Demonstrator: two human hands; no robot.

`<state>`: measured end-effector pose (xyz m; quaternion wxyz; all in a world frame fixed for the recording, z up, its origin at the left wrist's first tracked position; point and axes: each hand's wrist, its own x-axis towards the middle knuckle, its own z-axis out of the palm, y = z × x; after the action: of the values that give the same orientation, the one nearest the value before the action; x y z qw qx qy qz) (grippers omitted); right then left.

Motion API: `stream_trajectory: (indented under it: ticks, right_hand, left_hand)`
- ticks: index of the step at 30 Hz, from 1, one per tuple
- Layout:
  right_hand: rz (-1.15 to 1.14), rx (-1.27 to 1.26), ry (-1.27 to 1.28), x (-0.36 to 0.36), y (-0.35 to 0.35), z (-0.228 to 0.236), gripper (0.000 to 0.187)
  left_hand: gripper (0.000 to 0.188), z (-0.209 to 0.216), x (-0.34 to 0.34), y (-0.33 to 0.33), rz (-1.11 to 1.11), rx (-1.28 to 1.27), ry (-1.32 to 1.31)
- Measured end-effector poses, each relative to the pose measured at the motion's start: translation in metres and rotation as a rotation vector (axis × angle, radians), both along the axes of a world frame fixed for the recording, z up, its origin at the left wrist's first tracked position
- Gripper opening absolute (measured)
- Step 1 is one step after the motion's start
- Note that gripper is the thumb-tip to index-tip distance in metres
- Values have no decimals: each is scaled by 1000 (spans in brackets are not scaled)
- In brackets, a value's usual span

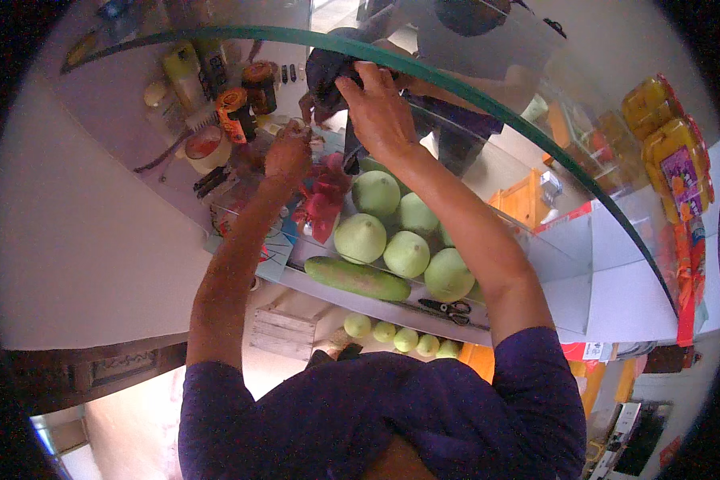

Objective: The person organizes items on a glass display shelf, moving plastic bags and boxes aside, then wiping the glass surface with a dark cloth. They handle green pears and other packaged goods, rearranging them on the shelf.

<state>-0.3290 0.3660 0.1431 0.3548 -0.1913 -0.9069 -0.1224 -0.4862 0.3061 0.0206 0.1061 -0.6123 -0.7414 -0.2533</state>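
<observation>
My right hand (380, 112) is raised to the mirror at the back, fingers bent against a bunched black thing (326, 78) that looks like cloth or a bag. Its far side blends with the reflection. Lower and to the left, my left hand (290, 150) has its fingers drawn together near a pale, crumpled bit; what it holds is too small to name. A red plastic bag (322, 200) lies just below my left hand. Several round pale green melons (360, 238) are grouped under my right forearm, with a long green gourd (358, 278) in front of them.
A curved glass shelf edge (488, 104) arches above my hands. Orange-and-black jars (236, 114), a bowl with red contents (206, 147) and bottles crowd the left. Black-handled scissors (446, 308) lie near the front edge. Yellow packs (676, 168) stand at the right.
</observation>
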Motion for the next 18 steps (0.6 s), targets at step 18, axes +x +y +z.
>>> stream_trajectory:
  ticks: [18]
  right_hand:
    - [-199, -401, -317, -26, -20, -108, 34]
  left_hand:
    - [22, 0, -66, -49, 281, -244, -12]
